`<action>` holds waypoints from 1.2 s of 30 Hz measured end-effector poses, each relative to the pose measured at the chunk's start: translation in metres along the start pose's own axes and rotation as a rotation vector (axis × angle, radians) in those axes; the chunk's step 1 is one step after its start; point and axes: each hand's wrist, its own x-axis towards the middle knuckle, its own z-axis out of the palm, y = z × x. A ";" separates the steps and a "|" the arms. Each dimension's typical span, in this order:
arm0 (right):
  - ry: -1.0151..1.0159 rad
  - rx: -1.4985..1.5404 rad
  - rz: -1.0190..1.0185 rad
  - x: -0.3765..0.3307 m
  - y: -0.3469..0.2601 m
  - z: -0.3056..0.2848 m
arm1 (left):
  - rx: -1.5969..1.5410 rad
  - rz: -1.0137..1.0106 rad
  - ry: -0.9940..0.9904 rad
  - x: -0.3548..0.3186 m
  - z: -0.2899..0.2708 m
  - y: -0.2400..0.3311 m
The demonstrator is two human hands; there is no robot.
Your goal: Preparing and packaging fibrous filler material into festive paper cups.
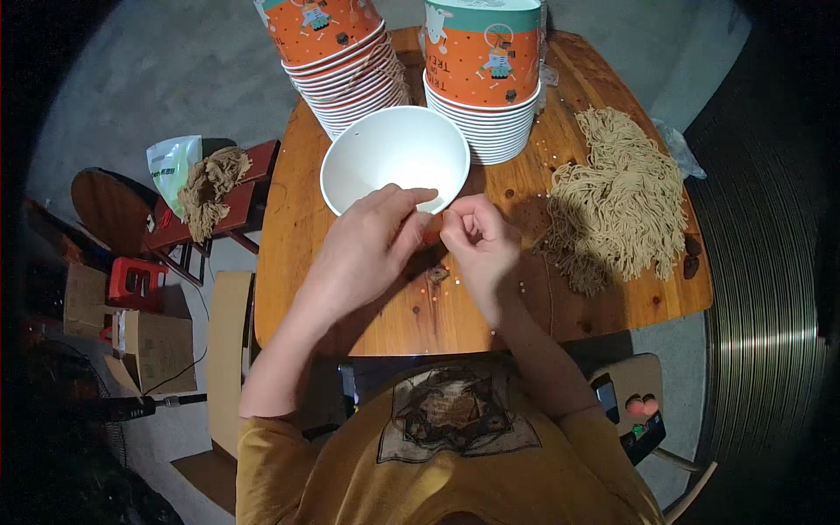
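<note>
A paper bucket (pixel 394 149), white inside, tilts toward me on the wooden table. My left hand (pixel 363 249) grips its near rim, with fingers curled over the edge. Close by, at the bucket's near right edge, my right hand (pixel 481 249) is closed in a pinch. What lies between its fingertips is too small or hidden to make out. A bit of orange shows between the two hands. To the right lies a heap of beige cords (pixel 617 206), apart from my hands.
Two stacks of nested orange paper buckets, left (pixel 350 87) and right (pixel 481 87), stand at the back. The wooden table (pixel 577 324) has small dots scattered on it. Left of it, a bench (pixel 254 166) holds more beige cords (pixel 210 188) and a plastic bag (pixel 175 166). Cardboard boxes (pixel 157 350) sit lower left.
</note>
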 end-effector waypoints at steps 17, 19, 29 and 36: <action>-0.009 0.026 0.049 0.001 0.012 0.002 | -0.250 -0.104 -0.531 0.053 -0.008 -0.028; -0.035 0.038 0.057 0.002 0.010 -0.001 | -0.226 -0.048 -0.472 0.052 -0.005 -0.029; -0.368 0.026 0.169 0.006 0.006 -0.041 | -0.622 -0.172 -0.219 0.055 -0.012 -0.027; -0.523 0.048 0.181 0.035 -0.024 -0.056 | -0.770 -0.187 -0.283 0.059 0.004 -0.016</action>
